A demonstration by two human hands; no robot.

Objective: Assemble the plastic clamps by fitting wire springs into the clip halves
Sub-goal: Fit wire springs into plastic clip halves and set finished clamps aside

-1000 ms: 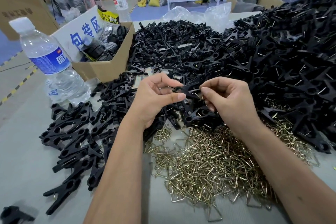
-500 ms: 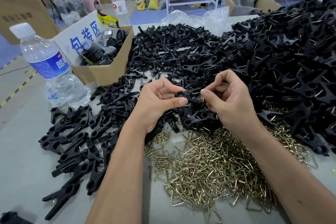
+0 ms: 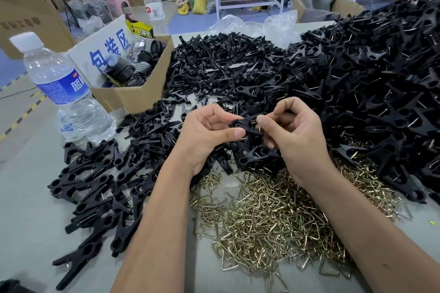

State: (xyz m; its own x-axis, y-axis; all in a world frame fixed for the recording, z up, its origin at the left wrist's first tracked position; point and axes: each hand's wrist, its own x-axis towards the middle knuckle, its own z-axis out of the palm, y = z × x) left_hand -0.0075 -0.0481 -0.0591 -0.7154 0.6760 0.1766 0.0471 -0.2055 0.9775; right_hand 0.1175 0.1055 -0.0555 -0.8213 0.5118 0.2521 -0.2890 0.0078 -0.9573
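Across the right half of the frame the heap of black clip halves (image 3: 357, 74) and, below centre, the pile of brass wire springs (image 3: 273, 219) lie as they did a second ago. At centre, the left hand (image 3: 204, 138) still pinches the black clamp (image 3: 247, 125) by its ringed end, while the right hand (image 3: 300, 135) has uncurled its fingers upward, thumb pressing a wire spring (image 3: 259, 128) at the clamp's side. The spring seems nearly seated.

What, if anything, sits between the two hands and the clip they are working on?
Nothing visible: the left hand and right hand both already pinch the black clip, with a brass wire end showing at it.
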